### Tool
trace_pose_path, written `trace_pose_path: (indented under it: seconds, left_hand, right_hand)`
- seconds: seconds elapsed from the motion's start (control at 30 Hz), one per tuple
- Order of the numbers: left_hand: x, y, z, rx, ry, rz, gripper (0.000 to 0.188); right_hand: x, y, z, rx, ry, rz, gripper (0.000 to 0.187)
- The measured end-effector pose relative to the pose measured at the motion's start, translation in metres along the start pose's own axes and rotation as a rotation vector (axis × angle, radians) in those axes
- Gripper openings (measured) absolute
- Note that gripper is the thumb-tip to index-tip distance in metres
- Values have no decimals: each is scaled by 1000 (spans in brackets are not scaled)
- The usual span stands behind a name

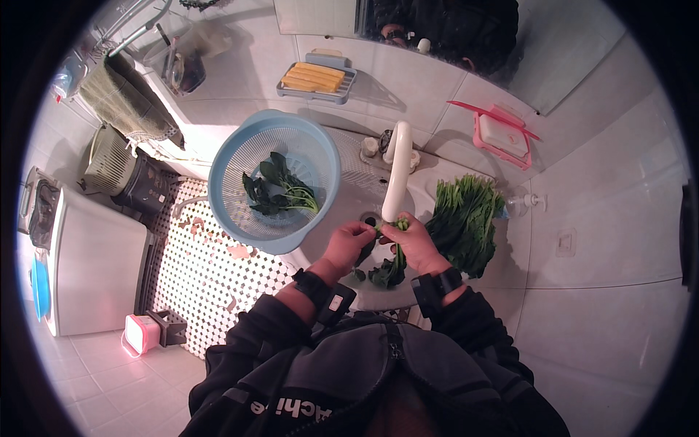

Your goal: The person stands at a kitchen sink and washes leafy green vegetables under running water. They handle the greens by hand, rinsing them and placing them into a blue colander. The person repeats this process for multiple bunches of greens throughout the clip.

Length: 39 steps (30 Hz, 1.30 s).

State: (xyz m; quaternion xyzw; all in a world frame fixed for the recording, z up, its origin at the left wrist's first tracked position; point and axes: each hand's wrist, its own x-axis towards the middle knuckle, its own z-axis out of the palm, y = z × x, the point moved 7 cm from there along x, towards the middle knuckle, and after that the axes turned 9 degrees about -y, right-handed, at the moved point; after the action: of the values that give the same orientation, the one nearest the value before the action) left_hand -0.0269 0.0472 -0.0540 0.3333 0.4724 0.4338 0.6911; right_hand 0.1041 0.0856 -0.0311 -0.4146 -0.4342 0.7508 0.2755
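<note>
White ceramic sink (429, 193) at frame centre, with a tall white faucet (397, 171) rising over the drain. Both hands meet just under the spout: left hand (348, 244) and right hand (413, 244) each closed in a pinch on one leafy stalk (389, 266), fingertips nearly touching, dark limp leaves hanging below toward the basin. Whether water is running cannot be told. Right of the hands, a loose bunch of greens (462, 222) lies on the sink edge, stems long and thin, leaves flat and matte. Left of centre, a pale blue plastic colander (273, 182), round and finely perforated, sits on the sink's left rim and holds a few greens (280, 191) already. Judgement: the stalk is best handled with a light pinch near the stem base, pulling leaves apart along the stem rather than across, since the leaves look soft and would tear; keep it over the basin so bits drop inside. Upper frame: a soap dish (317, 79) with yellow bars on glossy white wall tile.
</note>
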Motion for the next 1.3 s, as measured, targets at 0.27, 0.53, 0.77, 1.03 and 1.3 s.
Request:
trace_pose_path:
  seconds: [0.27,0.53,0.77,1.03,1.3]
  left_hand:
    - [2,2,-1,117,38,10,16]
    - [2,14,-4,586,121,125,20]
    - [-3,11,-12,207,118,-30,20]
    - [-5,2,18,77,-128,-193,21]
    - [-3,-1,16,-27,-150,-151,25]
  right_hand:
    - [3,-3,-2,-267,31,-53,21]
    - [9,-4,-13,-701,118,-53,21]
    - [6,5,-26,-103,20,7,17]
    - [3,-6,-8,-79,20,-45,19]
    - [0,-9,-1,20,52,-82,18]
